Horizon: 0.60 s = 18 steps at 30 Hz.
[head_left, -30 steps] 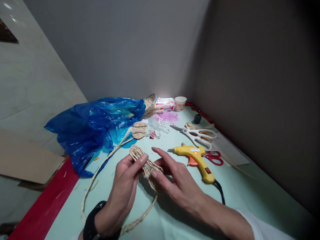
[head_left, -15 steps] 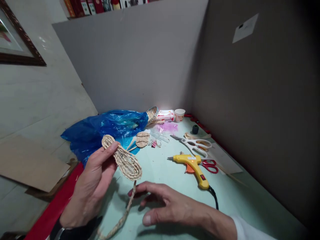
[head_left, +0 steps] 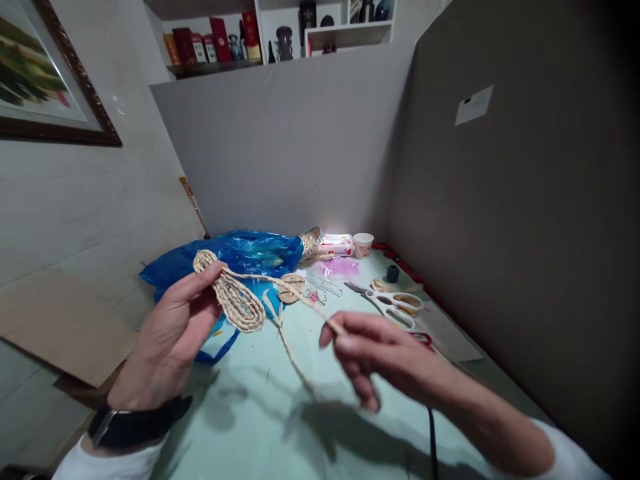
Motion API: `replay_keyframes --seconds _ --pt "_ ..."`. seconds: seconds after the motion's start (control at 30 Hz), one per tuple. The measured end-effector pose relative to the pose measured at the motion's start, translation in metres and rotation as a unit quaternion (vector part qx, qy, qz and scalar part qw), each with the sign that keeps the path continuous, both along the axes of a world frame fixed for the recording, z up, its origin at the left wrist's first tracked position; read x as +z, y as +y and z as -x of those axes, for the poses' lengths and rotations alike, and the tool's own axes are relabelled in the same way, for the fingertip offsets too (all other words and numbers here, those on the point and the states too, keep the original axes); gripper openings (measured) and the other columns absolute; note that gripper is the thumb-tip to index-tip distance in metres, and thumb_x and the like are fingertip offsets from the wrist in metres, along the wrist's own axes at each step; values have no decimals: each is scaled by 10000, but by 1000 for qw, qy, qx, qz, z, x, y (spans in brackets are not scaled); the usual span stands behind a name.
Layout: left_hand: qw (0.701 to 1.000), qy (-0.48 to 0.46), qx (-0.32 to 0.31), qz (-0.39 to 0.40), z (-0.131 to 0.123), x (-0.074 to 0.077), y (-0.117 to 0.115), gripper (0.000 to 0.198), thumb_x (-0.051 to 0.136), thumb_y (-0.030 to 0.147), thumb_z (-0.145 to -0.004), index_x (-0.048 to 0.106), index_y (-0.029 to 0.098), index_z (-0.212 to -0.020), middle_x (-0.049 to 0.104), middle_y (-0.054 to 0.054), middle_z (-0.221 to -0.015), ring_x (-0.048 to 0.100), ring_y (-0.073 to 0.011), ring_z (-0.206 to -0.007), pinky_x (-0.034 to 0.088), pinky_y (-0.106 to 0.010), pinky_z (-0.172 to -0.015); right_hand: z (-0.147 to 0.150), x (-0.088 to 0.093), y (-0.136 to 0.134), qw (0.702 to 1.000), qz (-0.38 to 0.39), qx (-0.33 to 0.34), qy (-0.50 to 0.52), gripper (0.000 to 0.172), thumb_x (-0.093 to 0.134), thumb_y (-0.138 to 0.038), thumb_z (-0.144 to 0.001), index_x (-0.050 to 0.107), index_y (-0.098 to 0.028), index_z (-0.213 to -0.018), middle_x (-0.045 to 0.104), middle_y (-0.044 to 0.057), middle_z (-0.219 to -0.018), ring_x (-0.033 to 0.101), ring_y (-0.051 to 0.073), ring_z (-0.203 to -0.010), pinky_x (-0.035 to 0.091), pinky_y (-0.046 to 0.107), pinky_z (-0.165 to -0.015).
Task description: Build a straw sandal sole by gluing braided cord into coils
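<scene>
My left hand (head_left: 173,327) is closed on a coiled, sole-shaped piece of braided straw (head_left: 237,307), the thumb pressing on its narrow middle. From beside that thumb a straw braid (head_left: 267,277) runs right, pulled fairly straight. Thumb and forefinger of my right hand (head_left: 380,350) pinch this braid, the other fingers curled below. A loose length of braid (head_left: 290,350) hangs between the hands, its lower end blurred. Behind it lies a small round woven straw piece (head_left: 291,289). The glue gun is mostly hidden behind my right hand; its black cable (head_left: 433,440) shows below my forearm.
A blue plastic bag (head_left: 245,250) lies at the back left, by a small woven basket (head_left: 311,241) and a paper cup (head_left: 363,245). White-handled scissors (head_left: 387,303), red-handled scissors (head_left: 424,338) and a dark spool (head_left: 393,273) lie on the right. Grey panels (head_left: 300,147) enclose the table.
My right hand has closed on the braid and drawn it up and right; earlier it hung down from the woven piece. My left hand has shifted slightly left. The view has tilted upward.
</scene>
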<state>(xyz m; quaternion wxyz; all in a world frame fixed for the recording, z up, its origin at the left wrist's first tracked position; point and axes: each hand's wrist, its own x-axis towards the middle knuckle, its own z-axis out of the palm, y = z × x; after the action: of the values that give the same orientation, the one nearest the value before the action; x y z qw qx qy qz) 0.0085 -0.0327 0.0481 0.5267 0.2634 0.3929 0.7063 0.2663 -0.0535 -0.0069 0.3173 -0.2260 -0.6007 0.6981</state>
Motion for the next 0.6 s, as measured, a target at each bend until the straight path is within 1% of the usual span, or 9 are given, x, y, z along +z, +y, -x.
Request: replay_keyframes --seconds 0.07,0.13,0.17,0.27,0.3,0.37,0.47,0.53,0.6 --pt "1000 0 -3 6 1 -5 3 195 636 -5 -783 711 168 -730 711 -25 -672 642 -138 -579 562 -205 -563 -16 16 9 993 -36 -110 2 160 625 -372 -939 621 -229 -1009 444 -78 -631 402 63 -458 323 166 -398" --pt "1000 3 -20 15 0 -13 5 188 636 -8 -783 706 155 -719 704 -18 -651 644 -132 -571 560 -203 -568 -28 28 19 967 -142 -195 -78 192 625 -395 -933 655 -216 -994 445 -51 -667 406 77 -505 301 184 -406" --pt "999 6 -30 21 -2 -18 6 176 644 -2 -784 706 148 -716 705 -18 -648 648 -130 -569 561 -203 -569 -32 31 25 944 -201 -231 -121 216 612 -412 -938 671 -210 -990 473 -35 -684 416 87 -528 312 197 -425" --pt "997 14 -64 45 -11 -34 3 130 690 24 -767 709 135 -701 715 -26 -652 650 -135 -551 569 -222 -568 -36 33 46 851 -367 -297 -230 301 525 -443 -981 698 -201 -1024 615 14 -762 506 123 -590 378 229 -487" --pt "995 17 -76 54 -15 -40 2 113 709 36 -757 710 132 -697 721 -35 -658 652 -142 -548 570 -234 -568 -36 30 55 821 -408 -311 -251 310 498 -428 -995 701 -200 -1045 662 32 -820 551 140 -632 418 244 -529" --pt "993 22 -99 67 -22 -51 1 73 756 75 -739 720 131 -709 739 -53 -694 673 -162 -584 578 -258 -600 -33 21 75 779 -454 -335 -273 279 491 -352 -1000 715 -201 -1071 706 71 -959 614 187 -777 481 300 -684" --pt "989 30 -119 79 -30 -69 4 90 813 130 -704 723 132 -701 743 -58 -696 680 -172 -597 573 -272 -629 -26 0 110 732 -484 -367 -308 253 513 -241 -978 744 -200 -1072 706 124 -1029 587 264 -940 446 409 -855" --pt "988 39 -127 81 -34 -80 7 111 832 171 -703 728 131 -715 749 -59 -715 675 -165 -597 563 -265 -637 -21 -18 129 716 -494 -354 -345 243 537 -205 -962 758 -201 -1065 713 146 -1088 558 306 -1027 413 456 -892" --pt "987 47 -132 83 -36 -89 11 141 842 217 -708 733 130 -732 757 -62 -745 672 -160 -613 551 -252 -638 -18 -37 139 713 -494 -324 -378 252 562 -157 -934 752 -192 -1096 717 159 -1132 558 324 -1058 408 476 -898"
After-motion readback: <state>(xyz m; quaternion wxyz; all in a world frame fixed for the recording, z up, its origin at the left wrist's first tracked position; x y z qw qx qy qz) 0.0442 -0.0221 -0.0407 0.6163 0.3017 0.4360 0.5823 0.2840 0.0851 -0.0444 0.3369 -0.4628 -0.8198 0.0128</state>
